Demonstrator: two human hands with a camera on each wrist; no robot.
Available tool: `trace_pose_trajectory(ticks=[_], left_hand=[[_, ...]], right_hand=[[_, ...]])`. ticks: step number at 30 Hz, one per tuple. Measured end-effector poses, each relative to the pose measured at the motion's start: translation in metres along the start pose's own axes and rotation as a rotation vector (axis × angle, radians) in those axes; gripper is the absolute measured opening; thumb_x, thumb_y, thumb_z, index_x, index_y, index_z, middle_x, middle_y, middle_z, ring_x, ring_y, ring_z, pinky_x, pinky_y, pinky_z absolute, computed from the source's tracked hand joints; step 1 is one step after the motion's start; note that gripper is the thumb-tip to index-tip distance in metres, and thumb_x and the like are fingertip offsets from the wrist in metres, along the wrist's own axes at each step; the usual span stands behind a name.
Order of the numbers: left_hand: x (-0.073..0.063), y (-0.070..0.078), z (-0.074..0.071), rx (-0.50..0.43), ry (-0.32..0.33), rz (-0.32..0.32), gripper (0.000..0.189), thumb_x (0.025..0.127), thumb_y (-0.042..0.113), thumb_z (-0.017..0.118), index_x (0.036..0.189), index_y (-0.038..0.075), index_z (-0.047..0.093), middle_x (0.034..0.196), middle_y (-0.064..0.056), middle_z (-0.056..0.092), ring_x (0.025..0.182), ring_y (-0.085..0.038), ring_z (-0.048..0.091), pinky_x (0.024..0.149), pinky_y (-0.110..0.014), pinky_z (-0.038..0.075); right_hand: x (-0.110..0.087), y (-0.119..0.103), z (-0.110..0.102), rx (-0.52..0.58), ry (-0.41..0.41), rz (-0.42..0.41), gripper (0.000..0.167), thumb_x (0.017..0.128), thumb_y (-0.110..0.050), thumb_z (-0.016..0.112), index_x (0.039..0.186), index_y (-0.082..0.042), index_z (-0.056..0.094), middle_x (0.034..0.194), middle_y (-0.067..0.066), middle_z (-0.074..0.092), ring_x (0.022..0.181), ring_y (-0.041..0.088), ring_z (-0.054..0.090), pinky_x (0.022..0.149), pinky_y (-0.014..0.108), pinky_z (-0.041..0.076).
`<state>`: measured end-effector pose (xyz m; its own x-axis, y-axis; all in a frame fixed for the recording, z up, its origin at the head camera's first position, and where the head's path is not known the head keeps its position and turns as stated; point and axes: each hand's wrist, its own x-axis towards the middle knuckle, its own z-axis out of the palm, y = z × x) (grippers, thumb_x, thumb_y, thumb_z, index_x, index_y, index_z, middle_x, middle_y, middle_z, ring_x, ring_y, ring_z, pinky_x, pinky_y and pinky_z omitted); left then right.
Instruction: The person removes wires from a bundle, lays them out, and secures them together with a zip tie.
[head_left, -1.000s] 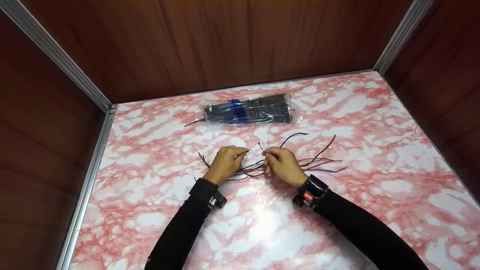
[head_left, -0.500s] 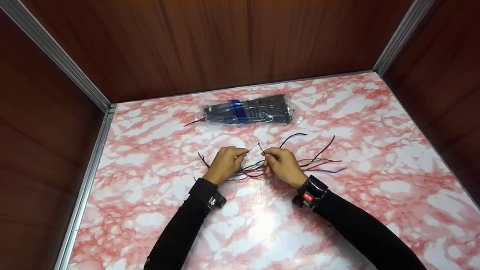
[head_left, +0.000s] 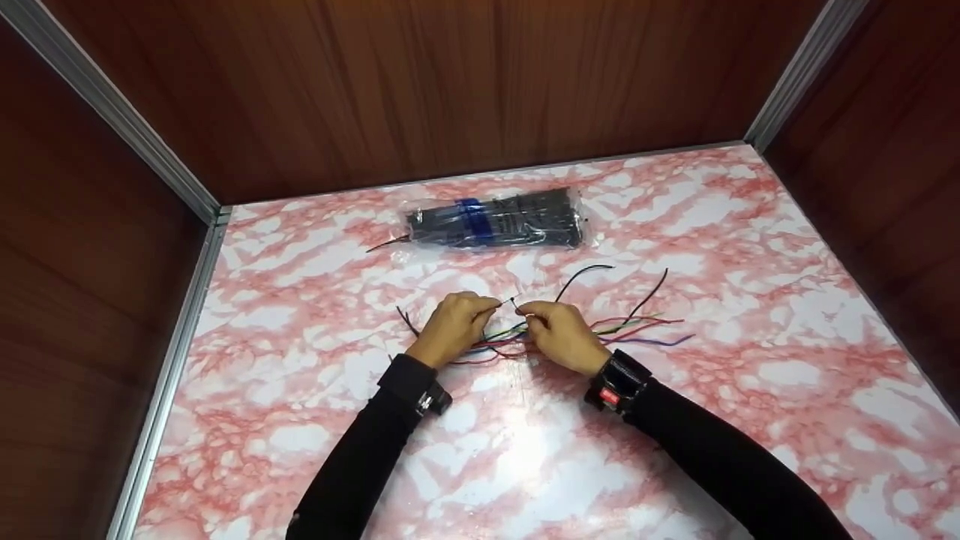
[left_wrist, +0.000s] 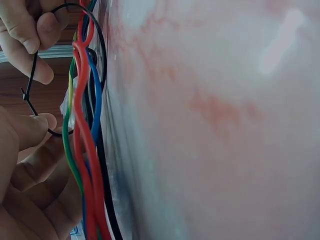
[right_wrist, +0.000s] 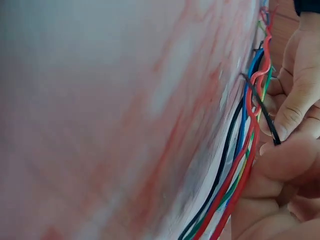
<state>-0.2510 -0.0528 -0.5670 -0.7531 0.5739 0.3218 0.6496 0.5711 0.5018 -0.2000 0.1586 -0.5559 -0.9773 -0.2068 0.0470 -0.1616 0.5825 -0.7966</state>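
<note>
A thin black cable tie (head_left: 513, 300) is looped around a bundle of coloured wires (left_wrist: 80, 107), with its small head above them. My left hand (head_left: 451, 324) pinches the tie between thumb and forefinger on the left of the head. On the other side, my right hand (head_left: 564, 336) pinches it the same way. The right wrist view shows a strip of the cable tie (right_wrist: 266, 118) crossing the red, blue, green and black wires. Both hands sit just over the bundle and hide parts of it in the head view.
Behind the hands lies a clear plastic bag (head_left: 495, 220) of black cable ties with a blue band, one tie end poking out. The marbled red and white tabletop (head_left: 300, 442) is walled by brown wood panels (head_left: 450, 90) at the back and sides.
The cable tie's head has come lower and slightly left. My right hand has shifted a little left, bringing the fingertips of both hands closer together. The left hand has hardly moved.
</note>
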Motion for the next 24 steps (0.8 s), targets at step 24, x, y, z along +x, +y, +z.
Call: trace_pose_trajectory(ticks=[24], left_hand=[[0.017,0.01,-0.001,0.024,-0.066,0.006,0.021,0.094,0.017,0.061,0.11,0.014,0.074,0.102,-0.003,0.074,0.093,-0.016,0.069,0.083,-0.032,0.056]], right_hand=[[0.035,0.011,-0.028,-0.268,0.082,-0.323,0.004,0.086,-0.013,0.071,0.087,-0.012,0.074,0.085,-0.001,0.068,0.08,0.016,0.063,0.074,0.031,0.05]])
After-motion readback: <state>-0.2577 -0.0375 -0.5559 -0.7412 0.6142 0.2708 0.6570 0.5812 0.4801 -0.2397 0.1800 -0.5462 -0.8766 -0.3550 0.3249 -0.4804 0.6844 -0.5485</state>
